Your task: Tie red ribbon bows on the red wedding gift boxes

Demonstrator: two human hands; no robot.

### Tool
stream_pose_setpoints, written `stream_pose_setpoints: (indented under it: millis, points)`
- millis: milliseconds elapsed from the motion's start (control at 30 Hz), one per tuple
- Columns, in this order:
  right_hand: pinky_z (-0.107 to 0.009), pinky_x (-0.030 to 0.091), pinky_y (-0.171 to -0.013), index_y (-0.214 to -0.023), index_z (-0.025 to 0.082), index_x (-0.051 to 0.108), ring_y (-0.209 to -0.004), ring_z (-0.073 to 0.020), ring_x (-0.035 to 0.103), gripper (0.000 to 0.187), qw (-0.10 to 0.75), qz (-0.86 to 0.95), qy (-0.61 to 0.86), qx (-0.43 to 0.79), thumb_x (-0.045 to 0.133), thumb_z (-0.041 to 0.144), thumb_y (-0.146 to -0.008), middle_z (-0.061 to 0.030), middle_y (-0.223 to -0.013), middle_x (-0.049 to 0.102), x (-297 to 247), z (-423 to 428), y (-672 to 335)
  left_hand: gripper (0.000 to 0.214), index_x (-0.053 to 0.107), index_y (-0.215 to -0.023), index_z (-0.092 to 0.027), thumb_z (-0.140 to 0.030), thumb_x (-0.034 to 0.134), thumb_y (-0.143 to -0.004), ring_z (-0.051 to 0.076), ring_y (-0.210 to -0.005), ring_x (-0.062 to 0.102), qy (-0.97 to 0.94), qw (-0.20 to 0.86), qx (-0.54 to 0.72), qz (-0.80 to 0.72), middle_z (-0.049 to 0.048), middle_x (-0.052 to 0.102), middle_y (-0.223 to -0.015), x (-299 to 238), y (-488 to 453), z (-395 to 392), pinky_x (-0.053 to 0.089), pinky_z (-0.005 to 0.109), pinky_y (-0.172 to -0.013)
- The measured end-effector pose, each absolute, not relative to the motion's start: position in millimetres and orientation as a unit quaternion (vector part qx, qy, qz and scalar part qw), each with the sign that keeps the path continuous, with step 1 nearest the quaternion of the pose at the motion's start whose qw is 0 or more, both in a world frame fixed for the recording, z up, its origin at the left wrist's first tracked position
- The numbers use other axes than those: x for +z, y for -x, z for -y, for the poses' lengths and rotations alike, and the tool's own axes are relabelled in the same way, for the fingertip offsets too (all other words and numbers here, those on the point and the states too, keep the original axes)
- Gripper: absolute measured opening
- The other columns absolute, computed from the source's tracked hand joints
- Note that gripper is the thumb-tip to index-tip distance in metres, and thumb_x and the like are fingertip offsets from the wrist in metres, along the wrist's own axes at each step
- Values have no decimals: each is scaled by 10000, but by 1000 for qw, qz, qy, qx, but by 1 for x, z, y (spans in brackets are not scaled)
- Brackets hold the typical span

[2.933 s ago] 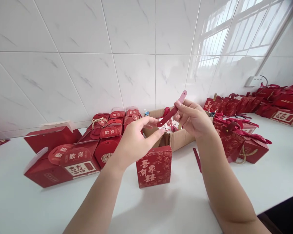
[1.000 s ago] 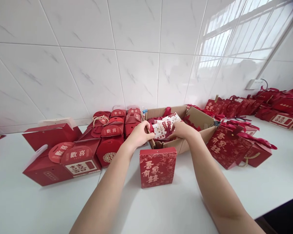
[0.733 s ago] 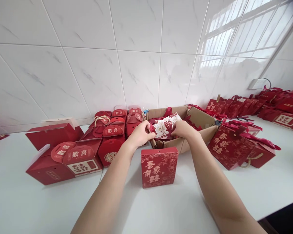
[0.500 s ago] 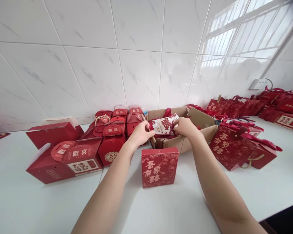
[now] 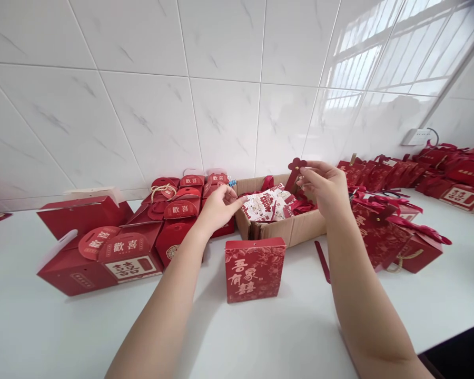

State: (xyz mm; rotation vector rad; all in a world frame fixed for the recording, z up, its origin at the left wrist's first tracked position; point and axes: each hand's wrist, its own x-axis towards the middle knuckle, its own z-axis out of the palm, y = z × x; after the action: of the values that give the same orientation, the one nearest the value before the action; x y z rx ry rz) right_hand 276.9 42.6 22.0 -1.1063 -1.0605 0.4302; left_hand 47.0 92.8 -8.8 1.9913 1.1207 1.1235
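Note:
My right hand [image 5: 327, 187] pinches a dark red strap with a flower-shaped end [image 5: 297, 164] and a gold stud, raised over the open cardboard box [image 5: 288, 230]. At the box's left side is my left hand [image 5: 222, 207], thumb and fingers apart, its thumb tip at the edge of white-and-red printed cards [image 5: 264, 204]. Whether it touches them I cannot tell. Red ribbon pieces [image 5: 303, 205] lie in the box beside the cards. In front of it a red gift box [image 5: 255, 271] with pale lettering stands upright on the white table. Another dark red strap [image 5: 322, 262] lies right of it.
Red gift boxes [image 5: 132, 258] are grouped on the left, against the tiled wall [image 5: 150, 116]. Ribboned red bags [image 5: 373, 231] stand on the right, with more red boxes [image 5: 458, 173] farther back. A white power socket [image 5: 417, 137] is on the wall there.
My right hand has risen from the cards and now holds the flower-ended strap. My left hand has drawn slightly left, and the cards lie lower in the box. A strap shows on the table.

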Motion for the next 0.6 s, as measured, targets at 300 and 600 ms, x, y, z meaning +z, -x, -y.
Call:
stream_pose_setpoints:
  millis: [300,600]
  points:
    - [-215,545,-545,-866,188,691,-624,-101,640,100,664,644,337,174,650,161,-779,-2,-743,695,42,14,-231,187,568,-973,-214,-250,640,-804,143,-845,603,-763,235,542,-265,45,609,-1047,40,-60,-7,521,240,-659]
    - [-243,553,-546,-922,208,694,-753,-149,670,177,642,702,286,115,618,112,-795,-14,-809,709,42,33,-215,101,580,-858,-191,-124,624,-797,134,-772,620,-756,224,583,-197,2,615,-828,45,-58,8,547,259,-695]
